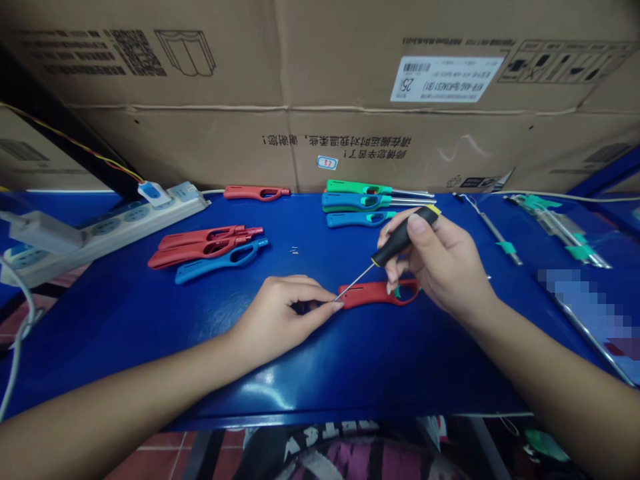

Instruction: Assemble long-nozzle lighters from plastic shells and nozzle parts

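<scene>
My right hand (440, 260) grips a screwdriver (397, 241) by its black and yellow handle, and the thin shaft slants down to the left. At its tip, the thumb and forefinger of my left hand (280, 307) are pinched together; whatever lies between them is too small to make out. Just beyond those fingertips a red lighter body (367, 295) with a green trigger lies flat on the blue table (300, 393). My right hand's fingers partly cover its trigger end. Some tiny screws (294, 251) lie farther back on the table.
Red handle shells (193, 248) and a blue one (215, 267) lie at left, beside a power strip (125, 223). Another red shell (255, 193) and lighters with metal tubes (370, 201) lie at the back. Metal tubes (570, 233) with green parts are at right. Cardboard (200, 133) stands behind.
</scene>
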The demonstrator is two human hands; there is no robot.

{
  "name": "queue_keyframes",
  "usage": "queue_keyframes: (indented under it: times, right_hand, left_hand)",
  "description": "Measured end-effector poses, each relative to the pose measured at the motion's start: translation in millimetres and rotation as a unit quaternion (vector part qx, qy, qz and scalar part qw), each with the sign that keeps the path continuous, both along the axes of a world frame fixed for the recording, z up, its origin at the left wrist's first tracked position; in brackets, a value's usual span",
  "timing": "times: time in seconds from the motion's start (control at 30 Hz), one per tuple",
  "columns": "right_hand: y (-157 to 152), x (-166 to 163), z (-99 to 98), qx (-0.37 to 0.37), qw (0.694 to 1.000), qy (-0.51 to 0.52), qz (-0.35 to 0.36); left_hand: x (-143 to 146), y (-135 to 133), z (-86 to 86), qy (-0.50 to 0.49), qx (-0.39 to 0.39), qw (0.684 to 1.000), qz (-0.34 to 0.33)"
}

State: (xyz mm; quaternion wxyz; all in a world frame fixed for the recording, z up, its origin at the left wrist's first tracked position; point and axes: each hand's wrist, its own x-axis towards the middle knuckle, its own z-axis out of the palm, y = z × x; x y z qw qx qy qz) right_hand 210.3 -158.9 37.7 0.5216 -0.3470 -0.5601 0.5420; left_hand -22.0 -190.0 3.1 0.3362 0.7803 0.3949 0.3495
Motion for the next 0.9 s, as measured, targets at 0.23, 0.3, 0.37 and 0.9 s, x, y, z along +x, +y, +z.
queue_keyframes:
  times: [0.23,0.3,0.37,0.9]
  right_hand:
    - [-19,3,10.4,0.096,0.988,-0.065,0.100]
    - [-23,3,9.8,0.120,0.984,-0.068,0.110]
    - [-25,3,8.3,0.152,0.979,-0.074,0.117]
    - [-21,-5,5.1,0.200,0.970,-0.092,-0.102]
  left_hand:
    - [2,-6,-1.7,0.045,-0.007,0.994,-0.102]
    - [2,-7,-1.7,0.058,0.000,0.989,-0.138]
    - [2,-8,-1.6,0.062,-0.006,0.986,-0.157]
    - [4,5,-4.7,0.062,0.079,0.994,-0.034]
